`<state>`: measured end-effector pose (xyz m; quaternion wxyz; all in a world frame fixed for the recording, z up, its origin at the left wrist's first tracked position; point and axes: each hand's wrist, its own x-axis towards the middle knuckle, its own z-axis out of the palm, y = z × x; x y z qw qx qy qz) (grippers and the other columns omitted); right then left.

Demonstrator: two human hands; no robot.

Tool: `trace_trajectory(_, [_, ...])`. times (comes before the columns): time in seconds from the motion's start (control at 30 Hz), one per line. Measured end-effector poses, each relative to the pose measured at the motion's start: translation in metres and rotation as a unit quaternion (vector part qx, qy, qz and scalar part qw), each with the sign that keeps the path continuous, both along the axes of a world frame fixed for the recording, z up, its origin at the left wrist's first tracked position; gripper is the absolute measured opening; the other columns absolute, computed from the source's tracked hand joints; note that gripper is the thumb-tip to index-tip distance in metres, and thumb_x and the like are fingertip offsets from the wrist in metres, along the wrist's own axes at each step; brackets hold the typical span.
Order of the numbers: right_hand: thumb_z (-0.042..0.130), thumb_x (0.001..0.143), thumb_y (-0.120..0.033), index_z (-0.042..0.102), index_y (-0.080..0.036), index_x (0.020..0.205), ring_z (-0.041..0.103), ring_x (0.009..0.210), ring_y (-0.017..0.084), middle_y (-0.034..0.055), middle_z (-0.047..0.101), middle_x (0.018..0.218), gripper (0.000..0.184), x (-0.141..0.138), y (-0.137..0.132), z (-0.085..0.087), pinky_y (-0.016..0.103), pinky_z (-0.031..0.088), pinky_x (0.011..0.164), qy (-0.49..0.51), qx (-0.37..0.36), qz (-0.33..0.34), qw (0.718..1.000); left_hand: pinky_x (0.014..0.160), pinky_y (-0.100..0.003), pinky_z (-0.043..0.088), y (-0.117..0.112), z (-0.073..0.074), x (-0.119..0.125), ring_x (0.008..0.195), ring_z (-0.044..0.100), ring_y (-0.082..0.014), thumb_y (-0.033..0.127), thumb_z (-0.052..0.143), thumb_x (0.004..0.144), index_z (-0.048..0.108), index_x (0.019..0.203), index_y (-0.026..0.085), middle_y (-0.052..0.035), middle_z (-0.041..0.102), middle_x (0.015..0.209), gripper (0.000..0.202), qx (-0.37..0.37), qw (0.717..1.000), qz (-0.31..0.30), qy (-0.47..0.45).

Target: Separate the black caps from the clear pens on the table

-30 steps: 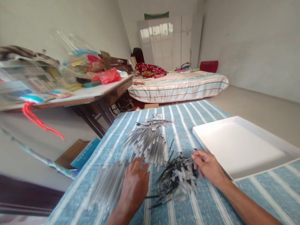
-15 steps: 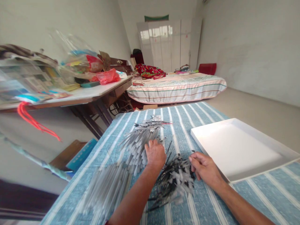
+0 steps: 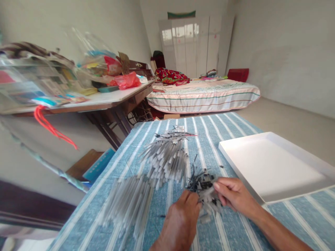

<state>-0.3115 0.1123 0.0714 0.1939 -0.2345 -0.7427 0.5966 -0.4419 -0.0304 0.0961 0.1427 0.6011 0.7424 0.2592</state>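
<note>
A loose pile of small black and translucent plastic pieces (image 3: 202, 181) lies on the striped cloth between my hands. My left hand (image 3: 181, 212) is at its near left edge, fingers bent and closed; whatever they grip is hidden. From the right, my right hand (image 3: 232, 193) pinches thumb and forefinger together over the pile; a translucent piece lies by the fingertips, but I cannot tell whether it is held. Beyond my left hand is a heap of thin translucent grey tubes (image 3: 167, 160). Another bundle of such tubes (image 3: 128, 202) lies to the left.
A shallow white box lid (image 3: 277, 164) sits on the right of the blue striped tablecloth (image 3: 204, 132). Thin dark pieces (image 3: 175, 135) lie at the tubes' far end. Left stands a cluttered desk (image 3: 104, 104) with a red cord (image 3: 53, 129) hanging down; a bed (image 3: 204, 97) is behind.
My left hand has moved from the heap of tubes back toward me to the black and translucent pile. My right hand has shifted slightly down, onto the pile. The view has turned slightly left.
</note>
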Motion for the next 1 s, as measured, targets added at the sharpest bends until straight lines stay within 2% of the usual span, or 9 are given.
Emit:
trace_trajectory(0.13, [0.045, 0.082, -0.047, 0.050, -0.016, 0.054, 0.031, 0.029, 0.004, -0.0044, 0.045, 0.040, 0.042, 0.004, 0.003, -0.002, 0.017, 0.020, 0.032, 0.011, -0.038, 0.065, 0.997, 0.059, -0.020, 0.038, -0.003, 0.009, -0.003, 0.071, 0.054, -0.0127, 0.019, 0.039, 0.083, 0.052, 0.070, 0.018, -0.0017, 0.058, 0.076, 0.018, -0.036, 0.997, -0.001, -0.069])
trace_trajectory(0.27, [0.049, 0.080, -0.047, 0.059, -0.014, 0.089, 0.034, 0.027, 0.004, -0.0038, 0.053, 0.046, 0.035, 0.005, 0.005, -0.011, 0.015, 0.022, 0.030, 0.012, -0.069, 0.107, 0.992, 0.059, -0.020, 0.036, -0.006, 0.011, -0.006, 0.069, 0.054, -0.0118, 0.016, 0.039, 0.082, 0.050, 0.067, 0.017, 0.0001, 0.058, 0.071, 0.019, -0.055, 0.995, 0.005, -0.086])
trace_trajectory(0.3, [0.050, 0.080, -0.047, 0.058, -0.014, 0.089, 0.034, 0.027, 0.003, -0.0039, 0.053, 0.047, 0.036, 0.005, 0.004, -0.012, 0.015, 0.022, 0.030, 0.010, -0.068, 0.104, 0.992, 0.060, -0.020, 0.036, -0.006, 0.011, -0.006, 0.070, 0.054, -0.0121, 0.016, 0.039, 0.082, 0.050, 0.068, 0.017, -0.0002, 0.058, 0.072, 0.018, -0.053, 0.995, 0.006, -0.082])
trace_trajectory(0.4, [0.047, 0.082, -0.047, 0.052, -0.014, 0.062, 0.032, 0.028, 0.002, -0.0046, 0.047, 0.042, 0.039, 0.003, 0.002, -0.012, 0.014, 0.020, 0.030, 0.004, -0.043, 0.066, 0.997, 0.061, -0.020, 0.036, -0.007, 0.007, -0.008, 0.073, 0.054, -0.0135, 0.018, 0.039, 0.082, 0.051, 0.070, 0.017, -0.0020, 0.059, 0.077, 0.017, -0.052, 0.996, 0.001, -0.070])
trace_trajectory(0.47, [0.045, 0.083, -0.046, 0.044, -0.015, 0.055, 0.032, 0.027, 0.002, -0.0045, 0.047, 0.042, 0.042, 0.003, 0.001, -0.011, 0.014, 0.020, 0.030, -0.001, -0.045, 0.067, 0.997, 0.061, -0.020, 0.036, -0.007, 0.005, -0.008, 0.074, 0.054, -0.0141, 0.018, 0.040, 0.082, 0.050, 0.070, 0.017, -0.0025, 0.059, 0.078, 0.016, -0.054, 0.996, -0.004, -0.067])
trace_trajectory(0.63, [0.049, 0.081, -0.046, 0.049, -0.016, 0.084, 0.036, 0.027, 0.003, -0.0043, 0.056, 0.051, 0.030, 0.002, 0.001, -0.009, 0.013, 0.023, 0.030, -0.020, -0.092, 0.110, 0.989, 0.059, -0.021, 0.035, -0.007, -0.001, -0.006, 0.072, 0.055, -0.0144, 0.017, 0.040, 0.081, 0.048, 0.068, 0.017, -0.0025, 0.059, 0.076, 0.015, -0.061, 0.996, 0.006, -0.064])
trace_trajectory(0.8, [0.044, 0.084, -0.047, 0.041, -0.016, 0.061, 0.034, 0.026, 0.001, -0.0053, 0.050, 0.043, 0.038, 0.002, -0.002, -0.007, 0.013, 0.017, 0.029, -0.032, -0.076, 0.084, 0.993, 0.059, -0.020, 0.035, -0.008, -0.002, -0.007, 0.070, 0.054, -0.0137, 0.018, 0.042, 0.080, 0.048, 0.069, 0.017, -0.0024, 0.058, 0.075, 0.013, -0.057, 0.996, -0.001, -0.074])
trace_trajectory(0.93, [0.053, 0.079, -0.047, 0.045, -0.017, 0.087, 0.039, 0.028, 0.002, -0.0050, 0.057, 0.055, 0.032, 0.001, -0.002, -0.009, 0.012, 0.022, 0.030, -0.028, -0.115, 0.121, 0.986, 0.058, -0.020, 0.035, -0.008, -0.002, -0.007, 0.066, 0.053, -0.0126, 0.017, 0.041, 0.081, 0.050, 0.070, 0.017, -0.0025, 0.058, 0.072, 0.014, -0.044, 0.996, 0.016, -0.076])
trace_trajectory(1.0, [0.049, 0.080, -0.049, 0.046, -0.017, 0.081, 0.037, 0.026, 0.002, -0.0054, 0.055, 0.051, 0.032, 0.001, -0.002, -0.011, 0.012, 0.020, 0.029, -0.035, -0.104, 0.108, 0.988, 0.057, -0.020, 0.034, -0.008, -0.002, -0.008, 0.065, 0.053, -0.0120, 0.016, 0.041, 0.081, 0.051, 0.069, 0.016, -0.0025, 0.057, 0.070, 0.015, -0.032, 0.996, 0.029, -0.076])
